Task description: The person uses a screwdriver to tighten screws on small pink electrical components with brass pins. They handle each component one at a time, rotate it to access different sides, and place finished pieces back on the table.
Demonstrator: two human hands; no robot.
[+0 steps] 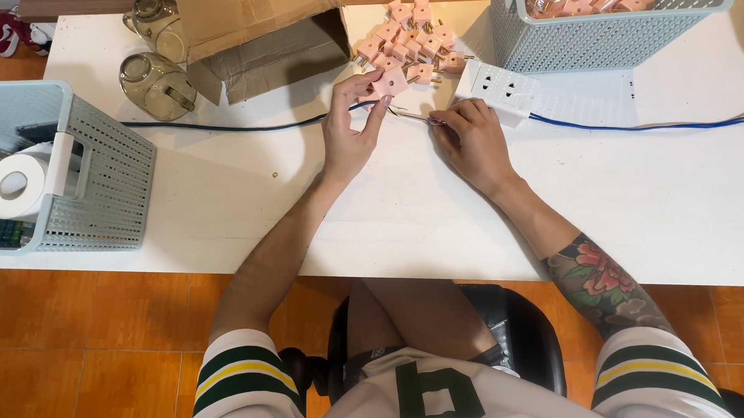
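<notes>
Left hand [350, 133], forearm angled up from the table edge, fingers raised and pinching a pink plug adapter [390, 83] above the white table [222, 202]. Right hand [473, 142], wrist bent inward, closed around a thin metal tool [414, 116] aimed at the adapter. Pile of pink adapters [413, 39] just beyond; white power strip [498, 89] beside the right hand.
</notes>
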